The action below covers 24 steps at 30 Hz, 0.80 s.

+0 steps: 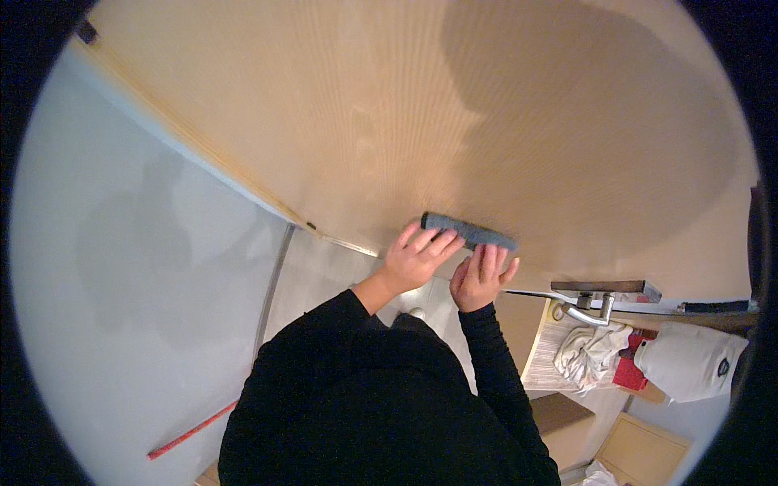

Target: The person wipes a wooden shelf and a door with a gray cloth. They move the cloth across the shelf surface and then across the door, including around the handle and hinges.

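Observation:
Both of my hands press a folded or rolled grey cloth against the face of a light wood-grain door. My left hand has its fingers over the cloth's left half. On the right half lie the fingertips of my right hand, its little finger apart from the rest. The side of the cloth towards the door is hidden, so I cannot tell if it wraps something. To the right, a metal lever handle stands out from a dark plate on the door.
A pale wall runs along the left, with a red stick low on it. At the right, a crumpled white cloth lies on a light surface beside a red item and a white bag-like thing. Cabinet-like panels stand lower right.

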### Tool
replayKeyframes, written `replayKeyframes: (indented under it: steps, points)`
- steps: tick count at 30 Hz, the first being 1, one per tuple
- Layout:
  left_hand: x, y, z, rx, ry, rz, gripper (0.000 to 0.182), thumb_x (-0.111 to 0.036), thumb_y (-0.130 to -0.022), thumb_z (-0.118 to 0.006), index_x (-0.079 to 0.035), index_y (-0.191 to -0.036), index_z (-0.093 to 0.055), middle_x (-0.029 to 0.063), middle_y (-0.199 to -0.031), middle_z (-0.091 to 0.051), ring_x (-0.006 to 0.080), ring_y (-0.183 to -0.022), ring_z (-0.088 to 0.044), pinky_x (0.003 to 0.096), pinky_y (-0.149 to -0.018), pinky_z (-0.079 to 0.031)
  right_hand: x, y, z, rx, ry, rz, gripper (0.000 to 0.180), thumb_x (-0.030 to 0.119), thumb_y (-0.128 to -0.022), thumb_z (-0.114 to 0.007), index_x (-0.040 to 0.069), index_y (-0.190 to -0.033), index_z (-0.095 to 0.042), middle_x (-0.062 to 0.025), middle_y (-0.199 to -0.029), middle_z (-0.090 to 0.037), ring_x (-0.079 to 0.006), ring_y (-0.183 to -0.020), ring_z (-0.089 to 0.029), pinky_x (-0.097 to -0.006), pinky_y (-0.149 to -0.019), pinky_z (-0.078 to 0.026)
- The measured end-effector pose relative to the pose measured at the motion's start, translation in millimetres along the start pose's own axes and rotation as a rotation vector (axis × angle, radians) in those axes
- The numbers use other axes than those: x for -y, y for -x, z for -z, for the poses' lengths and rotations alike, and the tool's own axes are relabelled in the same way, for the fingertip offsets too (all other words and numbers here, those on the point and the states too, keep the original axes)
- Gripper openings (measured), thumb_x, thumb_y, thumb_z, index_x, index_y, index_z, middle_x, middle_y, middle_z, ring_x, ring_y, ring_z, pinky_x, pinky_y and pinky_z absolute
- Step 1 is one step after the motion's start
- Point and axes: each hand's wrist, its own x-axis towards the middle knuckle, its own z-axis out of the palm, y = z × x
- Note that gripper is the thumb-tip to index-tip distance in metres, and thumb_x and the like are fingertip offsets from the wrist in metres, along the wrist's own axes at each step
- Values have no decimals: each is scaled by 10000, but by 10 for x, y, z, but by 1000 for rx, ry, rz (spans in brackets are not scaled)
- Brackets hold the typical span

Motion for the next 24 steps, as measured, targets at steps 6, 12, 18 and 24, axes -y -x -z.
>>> replayKeyframes:
  steps: [6, 12, 18, 24]
  points:
    - [-22, 170, -56, 230, -75, -120, 385, -228, -833, -503, -237, -1209, -584, -53, -1271, -444, 133, -1189, -344, 386, -1032, -262, 30, 291, -1, 146, -2, -31, 441, 67, -743, -562, -50, -1167, -522, -148, -1309, -415, -316, -1269, -372, -539, -1079, -146]
    - [26, -938, 491, -180, -48, -73, 351, -268, -829, -533, -219, -1167, -616, -47, -1232, -485, 158, -1144, -399, 408, -1000, -261, 2, -810, 568, -221, -60, -96, 437, 97, -758, -558, -49, -1169, -528, -180, -1313, -418, -382, -1284, -336, -564, -1079, -93]
    - [39, -1956, 959, -450, -93, -44, 313, -262, -860, -504, -201, -1141, -628, -4, -1241, -517, 198, -1119, -433, 417, -985, -248, -109, -1762, 1199, -432, -94, -206, 392, 149, -756, -560, 15, -1122, -600, -113, -1265, -499, -304, -1237, -422, -514, -1088, -97]
    - [-44, -1522, 758, -289, -27, -112, 322, -237, -856, -509, -221, -1160, -612, -20, -1251, -491, 191, -1140, -395, 416, -989, -254, -130, -1273, 992, -296, -41, -124, 432, 119, -752, -563, -38, -1154, -544, -167, -1302, -446, -358, -1263, -381, -536, -1084, -120]
